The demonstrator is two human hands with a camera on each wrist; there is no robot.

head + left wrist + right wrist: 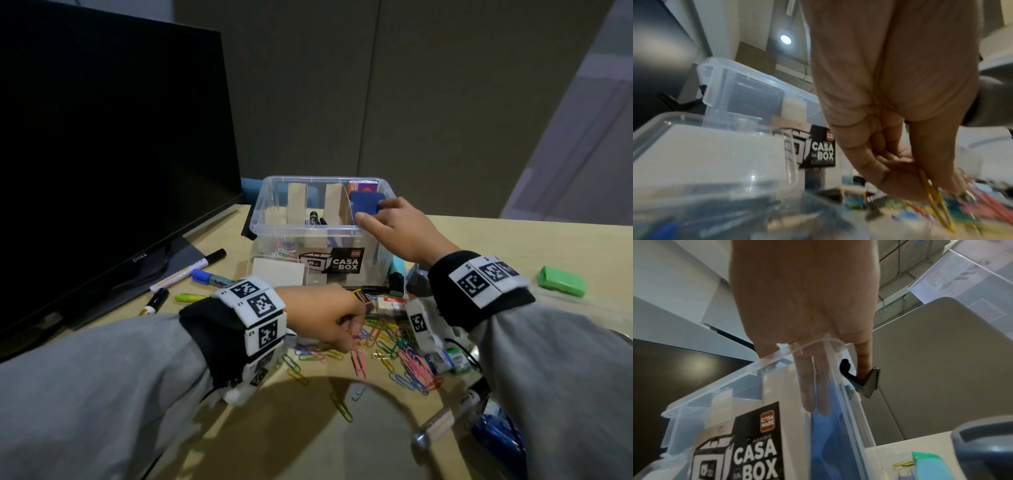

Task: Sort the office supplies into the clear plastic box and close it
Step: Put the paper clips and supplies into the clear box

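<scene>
The clear plastic box [301, 229] stands open at the back of the desk, with cardboard dividers [297, 202], markers and some clips inside. My right hand [371, 212] reaches over its right end and pinches a flat blue case [364, 202] standing upright in the right compartment. Seen from the right wrist, two fingers [807, 391] lie straight down inside the box [715, 394] against the blue case [830, 443]. My left hand [352, 337] hovers low over the pile of coloured paper clips [397, 342] and pinches a few. One yellow clip [937, 206] hangs from its fingertips.
A dark monitor [102, 154] fills the left. Markers [191, 269] and a highlighter [190, 296] lie by its stand. A small clear container with white cards [279, 272] sits before the box. An eraser [390, 303], a green block [561, 281] and more supplies lie to the right.
</scene>
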